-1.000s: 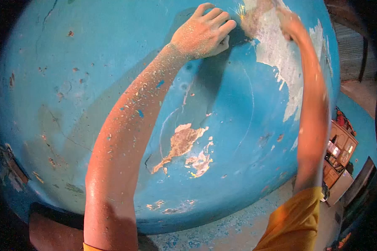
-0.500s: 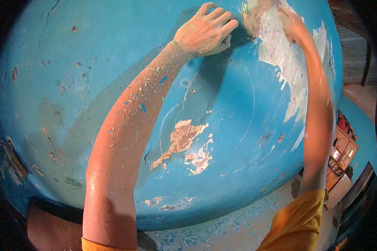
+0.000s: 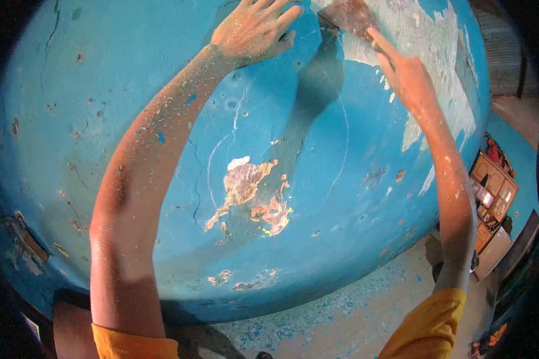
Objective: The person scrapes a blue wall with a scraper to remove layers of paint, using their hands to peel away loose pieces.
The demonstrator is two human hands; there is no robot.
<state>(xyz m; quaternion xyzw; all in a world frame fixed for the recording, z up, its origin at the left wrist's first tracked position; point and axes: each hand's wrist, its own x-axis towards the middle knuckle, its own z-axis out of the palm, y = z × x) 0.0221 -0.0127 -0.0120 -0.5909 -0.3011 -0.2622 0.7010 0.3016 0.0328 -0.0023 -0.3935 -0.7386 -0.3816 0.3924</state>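
My right hand (image 3: 406, 78) grips a wide-bladed paint scraper (image 3: 352, 17) at the upper right, index finger stretched along it. The scraper's edge meets the blue paint beside a large bare grey patch (image 3: 401, 30) on the wall (image 3: 293, 263). At the top of the view my left hand (image 3: 254, 30) lies against the painted surface, fingers apart and slightly bent, holding nothing; the fingertips are partly cut off by the frame. Paint flakes speckle my left forearm. Below, between my arms, a smaller chipped patch (image 3: 245, 182) shows bare plaster.
Fallen blue flakes litter the floor (image 3: 341, 305) along the wall's base. A wooden cabinet (image 3: 491, 191) stands at the far right, with corrugated sheeting (image 3: 502, 66) above. A dark brown object (image 3: 72, 329) sits at the lower left.
My right hand has swung down and left in the view, and the scraper now shows at the edge of the bare patch. The left hand sits further left and higher as the view shifts.
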